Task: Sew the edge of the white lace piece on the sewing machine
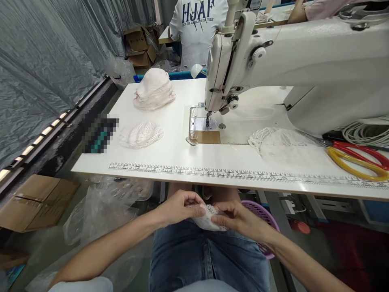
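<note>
Above the lap, the left hand [178, 209] and right hand [240, 219] both pinch a small white lace fabric piece [208, 219], fingers curled tight. Beyond, the white tabletop [170, 156] carries a white sewing machine [273, 69].

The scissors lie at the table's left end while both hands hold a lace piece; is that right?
No: the head view shows the scissors at the right end of the table; the left hand and right hand do hold the lace piece.
</note>
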`<action>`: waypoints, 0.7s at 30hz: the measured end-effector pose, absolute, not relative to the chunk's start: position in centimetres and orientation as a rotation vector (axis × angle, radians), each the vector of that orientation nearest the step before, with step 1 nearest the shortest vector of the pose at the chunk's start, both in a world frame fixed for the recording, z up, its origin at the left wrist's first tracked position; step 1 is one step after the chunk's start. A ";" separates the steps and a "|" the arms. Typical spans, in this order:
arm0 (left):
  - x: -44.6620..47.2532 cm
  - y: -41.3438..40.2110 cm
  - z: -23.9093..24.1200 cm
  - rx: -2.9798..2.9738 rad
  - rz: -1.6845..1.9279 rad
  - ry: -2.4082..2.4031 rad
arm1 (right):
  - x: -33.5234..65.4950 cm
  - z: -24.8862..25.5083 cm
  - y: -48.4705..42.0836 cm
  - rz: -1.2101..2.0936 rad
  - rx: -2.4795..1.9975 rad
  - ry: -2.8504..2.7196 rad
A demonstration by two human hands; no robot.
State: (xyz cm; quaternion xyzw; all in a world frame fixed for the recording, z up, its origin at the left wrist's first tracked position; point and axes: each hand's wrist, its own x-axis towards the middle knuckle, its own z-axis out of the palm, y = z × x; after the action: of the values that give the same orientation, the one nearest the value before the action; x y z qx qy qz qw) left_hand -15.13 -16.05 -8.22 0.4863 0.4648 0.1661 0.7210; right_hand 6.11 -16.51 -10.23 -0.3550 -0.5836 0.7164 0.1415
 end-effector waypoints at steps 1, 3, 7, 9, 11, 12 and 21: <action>-15.1 -16.0 -8.2 1.074 0.355 1.028 | 6.3 -10.3 -16.5 2.059 -1.031 -1.700; -14.9 -15.9 -8.3 1.081 0.340 1.045 | 6.5 -10.4 -16.4 2.048 -1.029 -1.710; -14.5 -15.7 -8.5 1.074 0.347 1.066 | 6.7 -10.6 -16.3 2.082 -1.015 -1.682; -14.3 -15.6 -8.5 1.063 0.357 1.072 | 6.6 -10.6 -16.2 2.088 -1.015 -1.669; -14.2 -15.6 -8.4 1.047 0.364 1.081 | 6.4 -10.6 -16.2 2.070 -1.008 -1.648; -14.1 -15.5 -8.3 1.035 0.368 1.087 | 6.2 -10.6 -16.1 2.051 -1.010 -1.634; -13.9 -15.2 -7.9 0.838 0.359 1.096 | 6.3 -10.4 -15.9 2.037 -1.060 -1.551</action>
State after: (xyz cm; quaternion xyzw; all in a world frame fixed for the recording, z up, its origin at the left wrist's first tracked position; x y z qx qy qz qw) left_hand -13.88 -15.25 -7.87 0.3845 0.5029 0.1645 0.7564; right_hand 6.33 -15.94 -10.39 -0.3759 -0.5501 0.7226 0.1842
